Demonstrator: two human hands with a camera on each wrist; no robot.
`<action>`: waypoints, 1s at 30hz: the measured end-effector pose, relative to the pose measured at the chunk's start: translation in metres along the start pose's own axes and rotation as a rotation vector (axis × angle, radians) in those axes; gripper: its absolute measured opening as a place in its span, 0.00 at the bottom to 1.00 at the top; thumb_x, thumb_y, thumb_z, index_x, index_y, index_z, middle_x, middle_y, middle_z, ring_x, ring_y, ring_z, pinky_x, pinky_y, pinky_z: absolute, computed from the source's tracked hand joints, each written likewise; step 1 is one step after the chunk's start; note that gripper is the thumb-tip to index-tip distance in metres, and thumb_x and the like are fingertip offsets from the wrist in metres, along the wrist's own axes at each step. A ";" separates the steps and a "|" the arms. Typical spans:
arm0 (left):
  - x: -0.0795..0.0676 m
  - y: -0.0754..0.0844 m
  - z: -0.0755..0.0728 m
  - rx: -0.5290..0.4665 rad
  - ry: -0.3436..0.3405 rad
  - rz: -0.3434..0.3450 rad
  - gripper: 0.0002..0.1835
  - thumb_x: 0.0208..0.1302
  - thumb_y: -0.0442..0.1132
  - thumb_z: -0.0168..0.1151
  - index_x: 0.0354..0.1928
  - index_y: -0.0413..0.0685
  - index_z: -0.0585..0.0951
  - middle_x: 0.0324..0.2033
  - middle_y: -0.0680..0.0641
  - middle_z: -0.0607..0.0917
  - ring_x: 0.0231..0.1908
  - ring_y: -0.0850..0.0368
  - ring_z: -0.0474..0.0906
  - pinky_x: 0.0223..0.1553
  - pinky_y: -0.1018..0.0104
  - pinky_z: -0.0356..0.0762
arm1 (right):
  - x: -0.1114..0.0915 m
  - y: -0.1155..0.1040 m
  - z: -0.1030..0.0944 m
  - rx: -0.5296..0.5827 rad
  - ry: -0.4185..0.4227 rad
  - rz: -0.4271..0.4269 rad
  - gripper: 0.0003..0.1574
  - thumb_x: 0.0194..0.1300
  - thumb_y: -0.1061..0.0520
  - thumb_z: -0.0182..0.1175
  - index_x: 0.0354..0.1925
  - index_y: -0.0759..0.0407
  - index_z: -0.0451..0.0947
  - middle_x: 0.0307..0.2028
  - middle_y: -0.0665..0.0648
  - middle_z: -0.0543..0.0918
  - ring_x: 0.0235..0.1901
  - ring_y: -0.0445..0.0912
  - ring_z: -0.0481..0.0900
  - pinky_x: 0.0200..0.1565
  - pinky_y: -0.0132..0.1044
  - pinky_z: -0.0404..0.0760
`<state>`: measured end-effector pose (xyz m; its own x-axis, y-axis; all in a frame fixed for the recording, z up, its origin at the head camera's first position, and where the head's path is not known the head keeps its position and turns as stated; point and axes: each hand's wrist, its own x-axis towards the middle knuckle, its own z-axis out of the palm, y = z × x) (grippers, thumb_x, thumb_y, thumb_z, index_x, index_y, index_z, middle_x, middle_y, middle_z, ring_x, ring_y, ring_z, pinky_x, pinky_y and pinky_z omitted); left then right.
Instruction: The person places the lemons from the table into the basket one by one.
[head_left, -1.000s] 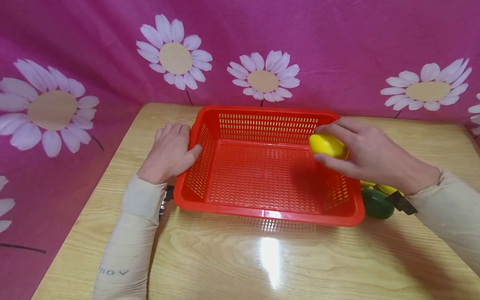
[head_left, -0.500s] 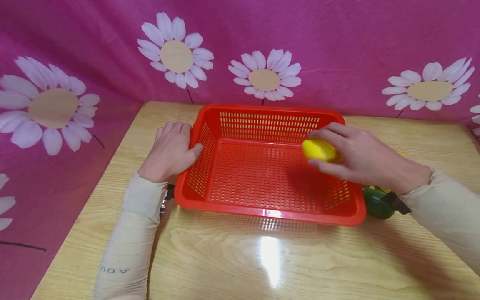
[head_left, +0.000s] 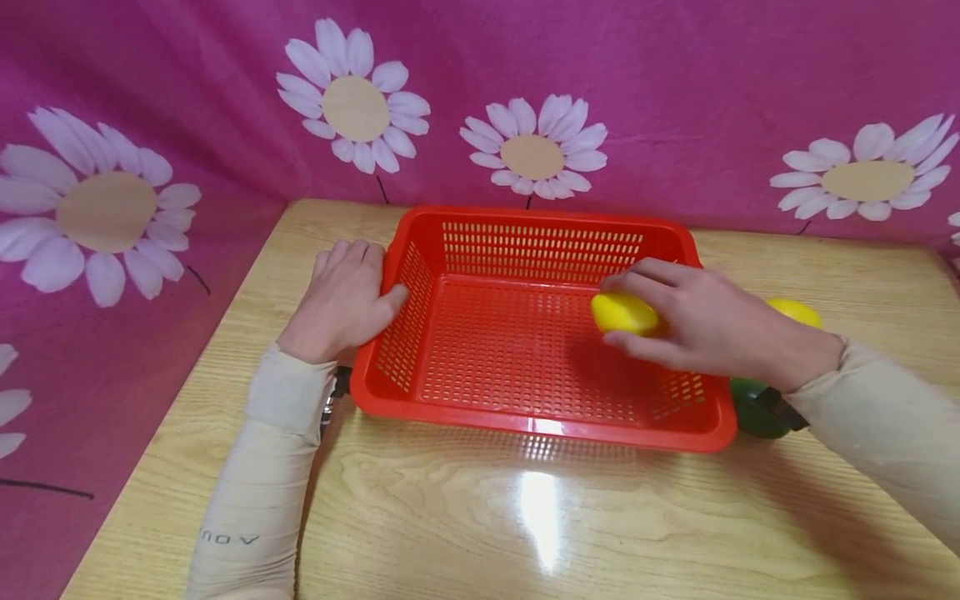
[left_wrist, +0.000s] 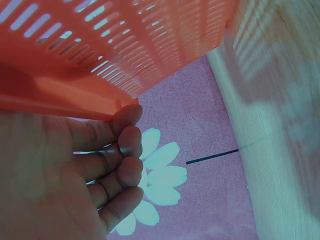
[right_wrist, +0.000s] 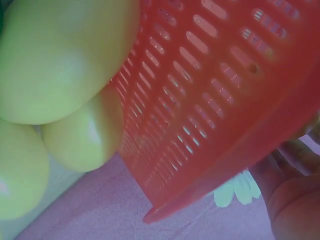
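Observation:
A red plastic basket [head_left: 450, 422] with slotted walls stands on the table. My left hand [head_left: 341, 300] holds its left rim, the thumb over the inner side and the fingers outside; in the left wrist view the fingers [left_wrist: 131, 142] lie along the rim. Over the basket's right part, my right hand [head_left: 697, 321] grips a smooth yellow oval fruit [head_left: 624, 313] between thumb and fingers, and a shadow falls on the basket floor below. In the right wrist view the basket wall [right_wrist: 200, 100] hides most of that hand and the fruit.
Right of the basket, beyond its wall, lie a dark green fruit [head_left: 757, 410] and a yellow fruit [head_left: 797, 312], partly covered by the right arm. Several yellow fruits [right_wrist: 65, 60] crowd there in the right wrist view. Behind the table hangs a pink flowered cloth [head_left: 675, 83].
My right hand has moved left and slightly nearer with the yellow fruit, farther in over the basket. A yellow fruit behind the right wrist has come into view. The left hand stays at the rim.

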<state>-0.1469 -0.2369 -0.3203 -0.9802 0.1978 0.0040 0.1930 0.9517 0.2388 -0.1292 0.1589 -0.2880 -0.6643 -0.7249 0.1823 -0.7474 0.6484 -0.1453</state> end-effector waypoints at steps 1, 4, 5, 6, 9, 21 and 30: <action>0.000 0.000 0.000 -0.001 -0.001 -0.001 0.26 0.70 0.49 0.52 0.56 0.33 0.72 0.46 0.38 0.76 0.50 0.42 0.66 0.54 0.47 0.62 | 0.000 0.000 0.001 0.005 -0.007 0.002 0.35 0.58 0.43 0.75 0.59 0.55 0.80 0.47 0.52 0.83 0.33 0.38 0.72 0.30 0.30 0.75; 0.001 0.000 0.000 0.000 -0.005 -0.004 0.25 0.70 0.49 0.52 0.57 0.34 0.72 0.46 0.39 0.76 0.50 0.42 0.65 0.54 0.47 0.62 | 0.000 -0.001 0.003 0.010 -0.024 0.002 0.35 0.58 0.43 0.75 0.60 0.55 0.80 0.48 0.52 0.83 0.32 0.38 0.72 0.30 0.30 0.75; 0.001 0.000 0.000 0.000 -0.007 -0.006 0.25 0.70 0.49 0.52 0.57 0.34 0.72 0.46 0.39 0.76 0.50 0.42 0.65 0.54 0.47 0.62 | 0.000 -0.001 0.004 0.008 -0.026 -0.001 0.35 0.59 0.43 0.75 0.60 0.55 0.80 0.48 0.52 0.83 0.33 0.38 0.72 0.31 0.30 0.75; 0.001 0.000 0.000 0.001 -0.008 -0.006 0.25 0.70 0.49 0.52 0.57 0.34 0.72 0.46 0.39 0.76 0.50 0.42 0.65 0.54 0.47 0.62 | 0.000 -0.001 0.005 0.004 -0.028 -0.006 0.34 0.59 0.43 0.75 0.59 0.55 0.80 0.48 0.53 0.83 0.33 0.38 0.72 0.31 0.31 0.76; 0.001 -0.001 0.000 0.002 -0.008 -0.006 0.26 0.70 0.50 0.52 0.56 0.34 0.72 0.46 0.39 0.75 0.50 0.42 0.65 0.54 0.47 0.61 | 0.001 -0.002 0.007 -0.003 -0.037 -0.009 0.34 0.59 0.42 0.74 0.59 0.55 0.80 0.48 0.52 0.83 0.33 0.38 0.72 0.31 0.31 0.76; 0.001 0.000 -0.001 -0.002 -0.012 -0.010 0.25 0.69 0.49 0.51 0.56 0.34 0.72 0.45 0.39 0.75 0.50 0.42 0.65 0.54 0.48 0.61 | 0.004 -0.002 0.016 0.013 -0.065 -0.058 0.32 0.60 0.44 0.73 0.58 0.56 0.80 0.46 0.54 0.83 0.31 0.38 0.73 0.34 0.33 0.79; 0.001 0.000 -0.001 -0.004 -0.011 -0.009 0.24 0.69 0.50 0.51 0.54 0.35 0.72 0.45 0.39 0.75 0.49 0.42 0.66 0.53 0.48 0.61 | 0.004 -0.003 0.023 0.012 -0.108 -0.042 0.32 0.61 0.43 0.73 0.58 0.56 0.80 0.47 0.54 0.84 0.33 0.39 0.75 0.37 0.35 0.82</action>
<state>-0.1477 -0.2371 -0.3197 -0.9814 0.1918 -0.0092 0.1838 0.9524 0.2431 -0.1296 0.1490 -0.3095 -0.6292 -0.7729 0.0824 -0.7744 0.6142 -0.1518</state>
